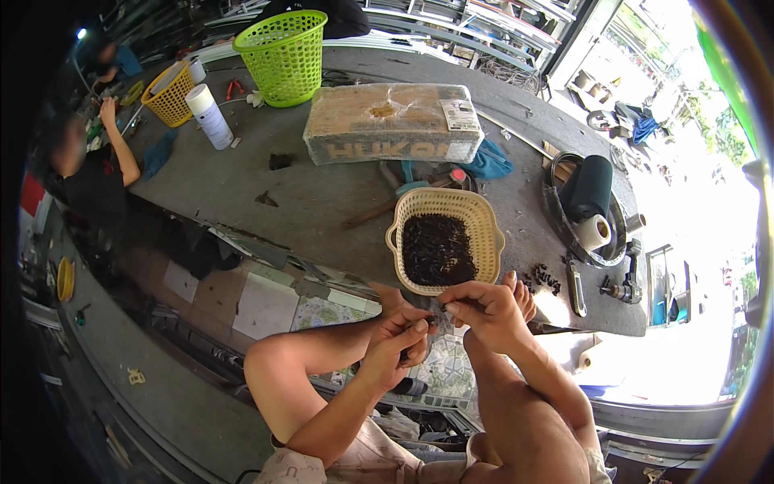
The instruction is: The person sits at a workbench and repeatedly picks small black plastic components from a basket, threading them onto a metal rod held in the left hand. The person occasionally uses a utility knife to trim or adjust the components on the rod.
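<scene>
The left hand (401, 343) was curled up tight, with its fingers pinched on a small dark part (405, 353) that was too little to make out. The right hand (486, 310) was just beside it, fingers pressed together on a thin little piece (438, 307) held between the two hands. Both hands hung in the air at the near edge of the grey table (322, 202), just in front of a cream basket (445, 239).

The cream basket sat on the table and had a heap of small black bits (438, 250) in it. A few more black bits (545, 279) lay loose on the table to the right of the basket, near a metal tool (574, 289).

Behind the basket was a big block wrapped in clear plastic (393, 123). A blue cloth (488, 161) lay next to it. Far back stood a green basket (285, 55), and a yellow basket (171, 97) was to its left. A white roll (210, 117) stood between them, a bit closer.

On the right side of the table was a round tray (617, 218) with a dark roll (588, 187) and a small white roll (594, 231) in it.

Another person in a black top (93, 173) sat well apart at the far left, with one arm up on the table.
</scene>
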{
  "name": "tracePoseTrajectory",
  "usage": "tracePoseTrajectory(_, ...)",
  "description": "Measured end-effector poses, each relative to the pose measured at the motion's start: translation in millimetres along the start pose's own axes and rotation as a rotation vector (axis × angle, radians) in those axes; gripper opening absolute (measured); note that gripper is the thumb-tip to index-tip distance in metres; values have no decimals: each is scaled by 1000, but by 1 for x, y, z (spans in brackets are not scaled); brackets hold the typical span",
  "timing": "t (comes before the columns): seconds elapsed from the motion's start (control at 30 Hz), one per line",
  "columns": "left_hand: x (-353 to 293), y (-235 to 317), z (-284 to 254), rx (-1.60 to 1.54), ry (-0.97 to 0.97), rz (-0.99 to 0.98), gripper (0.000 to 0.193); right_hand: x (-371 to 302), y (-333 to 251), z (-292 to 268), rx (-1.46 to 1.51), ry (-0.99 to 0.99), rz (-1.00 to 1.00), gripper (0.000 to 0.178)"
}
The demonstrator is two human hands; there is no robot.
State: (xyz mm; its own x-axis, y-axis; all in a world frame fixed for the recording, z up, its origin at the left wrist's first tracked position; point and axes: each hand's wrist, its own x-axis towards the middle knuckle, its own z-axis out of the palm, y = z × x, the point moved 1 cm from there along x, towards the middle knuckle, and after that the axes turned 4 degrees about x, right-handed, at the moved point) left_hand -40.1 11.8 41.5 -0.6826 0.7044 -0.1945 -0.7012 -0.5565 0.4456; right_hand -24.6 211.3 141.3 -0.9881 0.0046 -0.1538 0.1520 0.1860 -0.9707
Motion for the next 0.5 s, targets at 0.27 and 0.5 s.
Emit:
tracePoseTrajectory(0.27, 4, -6, -1, -5, 4, -14, 18, 49, 5, -22, -402, 329, -145, 13)
tracePoseTrajectory(0.5, 5, -5, -2, 5, -24, 19, 17, 10, 4, -7, -123, 134, 11, 15)
